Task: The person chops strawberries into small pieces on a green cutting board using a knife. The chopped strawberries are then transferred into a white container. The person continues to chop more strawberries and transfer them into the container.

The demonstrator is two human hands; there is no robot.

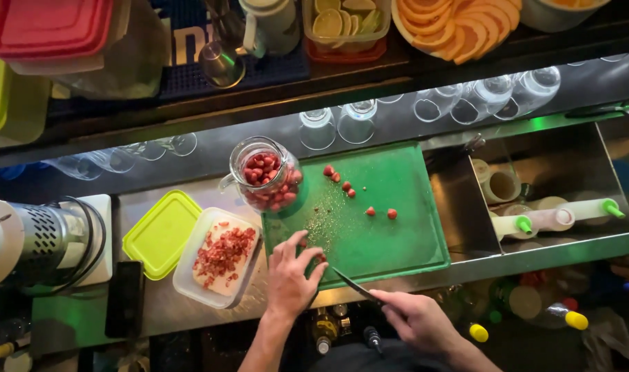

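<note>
The left hand [291, 275] rests with fingers curled and spread on the near-left corner of the green cutting board [390, 227], fingertips pressing down on something red that is mostly hidden beneath them. The right hand [414, 318] is closed around the handle of a knife [352, 284], whose dark blade angles up and left until its tip sits just beside the left hand's fingers. Beyond both hands, further up the board, several loose strawberries [347, 186] lie scattered, well apart from the blade. Just beyond the left hand stands a glass jar [267, 173] full of whole strawberries. To the left of the left hand sits a clear plastic tub [218, 256] holding chopped red pieces, with a yellow-green lid [161, 233] lying beside it.
</note>
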